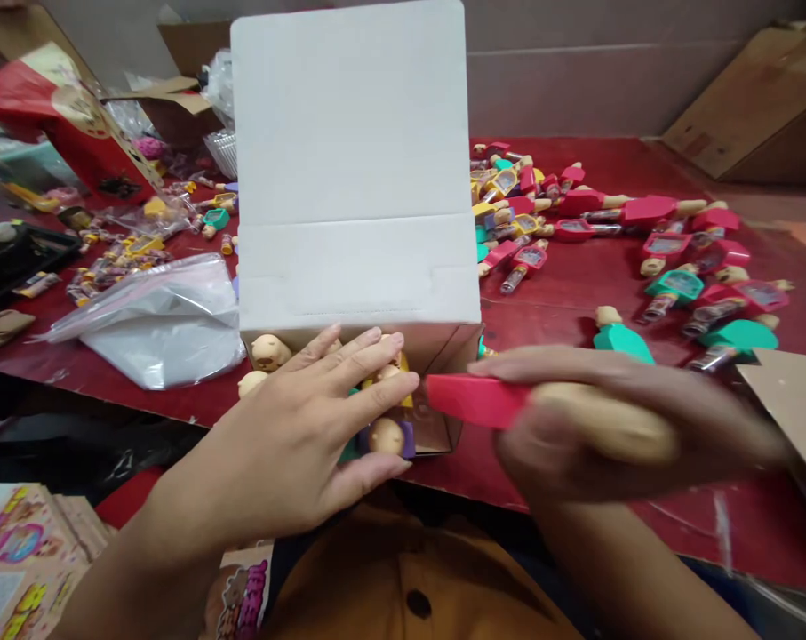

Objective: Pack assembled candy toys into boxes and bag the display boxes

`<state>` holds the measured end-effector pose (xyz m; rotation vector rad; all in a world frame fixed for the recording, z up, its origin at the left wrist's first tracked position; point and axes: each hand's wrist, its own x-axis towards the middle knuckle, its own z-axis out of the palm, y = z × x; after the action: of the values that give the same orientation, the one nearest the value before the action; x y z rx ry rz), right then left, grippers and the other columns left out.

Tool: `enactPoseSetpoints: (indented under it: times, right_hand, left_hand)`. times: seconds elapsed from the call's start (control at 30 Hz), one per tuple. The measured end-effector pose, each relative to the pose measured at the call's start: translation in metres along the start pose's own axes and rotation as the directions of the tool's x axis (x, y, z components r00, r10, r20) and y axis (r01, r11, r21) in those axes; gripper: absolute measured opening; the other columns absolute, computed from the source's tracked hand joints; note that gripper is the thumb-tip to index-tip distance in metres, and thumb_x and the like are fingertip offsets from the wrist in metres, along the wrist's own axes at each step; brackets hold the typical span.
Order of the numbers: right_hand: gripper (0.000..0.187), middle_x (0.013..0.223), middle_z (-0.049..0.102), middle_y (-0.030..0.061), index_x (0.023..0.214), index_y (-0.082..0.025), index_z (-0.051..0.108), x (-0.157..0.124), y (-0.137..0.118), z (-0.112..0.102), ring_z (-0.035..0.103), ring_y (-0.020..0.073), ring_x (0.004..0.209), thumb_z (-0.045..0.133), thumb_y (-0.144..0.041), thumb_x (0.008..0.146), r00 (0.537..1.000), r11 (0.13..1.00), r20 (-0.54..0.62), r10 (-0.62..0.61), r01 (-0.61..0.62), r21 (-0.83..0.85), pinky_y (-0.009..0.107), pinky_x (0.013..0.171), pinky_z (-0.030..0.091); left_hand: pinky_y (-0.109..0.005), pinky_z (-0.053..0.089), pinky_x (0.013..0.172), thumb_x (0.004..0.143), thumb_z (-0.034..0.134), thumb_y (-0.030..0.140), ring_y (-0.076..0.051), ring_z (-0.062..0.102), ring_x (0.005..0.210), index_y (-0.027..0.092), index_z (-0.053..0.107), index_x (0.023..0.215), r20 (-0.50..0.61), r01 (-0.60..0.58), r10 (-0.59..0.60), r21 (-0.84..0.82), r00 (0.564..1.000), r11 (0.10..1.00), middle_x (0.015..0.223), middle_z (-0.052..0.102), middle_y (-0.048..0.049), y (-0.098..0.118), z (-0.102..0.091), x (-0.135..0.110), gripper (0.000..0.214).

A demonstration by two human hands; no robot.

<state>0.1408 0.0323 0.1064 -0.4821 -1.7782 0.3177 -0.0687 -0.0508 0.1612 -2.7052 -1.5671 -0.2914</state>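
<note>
Red cloth or sheeting covers the long table (555, 298), with a grey wall (576, 89) behind it and loose goods strewn on both sides. Just ahead of the fingers, one white box (355, 133) stands with its flap raised.

The left hand (309, 418) lies across the box's opening, its fingers stretched out and slightly spread over toys inside, not clamped on any. The right hand (702, 418) is blurred, but its fingers are closed around a red toy (479, 400) with a tan handle; the toy's red end points at the left fingertips, just apart from them, by the box's right side.

I'd judge that toy light, stiff and rather slick, like moulded plastic, and hardly fragile. Its rounded handle looks the natural place to grip, leaving the flat end free.

Counting, I get one toy in the right fingers and at least four tan heads (269, 351) around the left fingers, with others possibly hidden underneath. Beyond the right fingers lie three larger green toys (622, 340); the red pieces (649, 211) past them overlap too much for a sure count. Clear plastic bags (163, 329), stacked, lie left of the left fingers; how many, I can't tell.
</note>
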Motion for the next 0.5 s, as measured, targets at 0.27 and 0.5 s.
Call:
enactPoseSetpoints:
  times: [0.27,0.5]
  right_hand:
    - [0.007,0.068,0.052,0.0008,0.083,-0.019,0.047,0.007,0.017,0.033,0.051,0.0146,0.057,0.048,-0.013,0.086,0.95,0.986,0.308,-0.056,0.101,-0.131,0.026,0.05,0.043]
    - [0.016,0.067,0.056,0.0033,0.08,-0.018,0.049,0.01,0.017,0.033,0.054,0.0152,0.057,0.043,-0.024,0.094,0.956,0.976,0.285,-0.063,0.119,-0.183,0.027,0.052,0.044]
  left_hand:
    - [-0.042,0.02,0.115,0.093,0.041,0.04,-0.02,0.031,0.135,0.023,0.044,0.127,0.004,0.033,-0.032,-0.055,0.999,0.998,0.145,0.036,-0.0059,0.0,0.002,0.001,0.039]
    - [-0.043,0.025,0.113,0.093,0.042,0.036,-0.02,0.03,0.136,0.023,0.042,0.129,-0.041,0.007,-0.01,-0.07,0.999,0.998,0.144,0.038,-0.0056,-0.003,0.005,0.001,0.038]
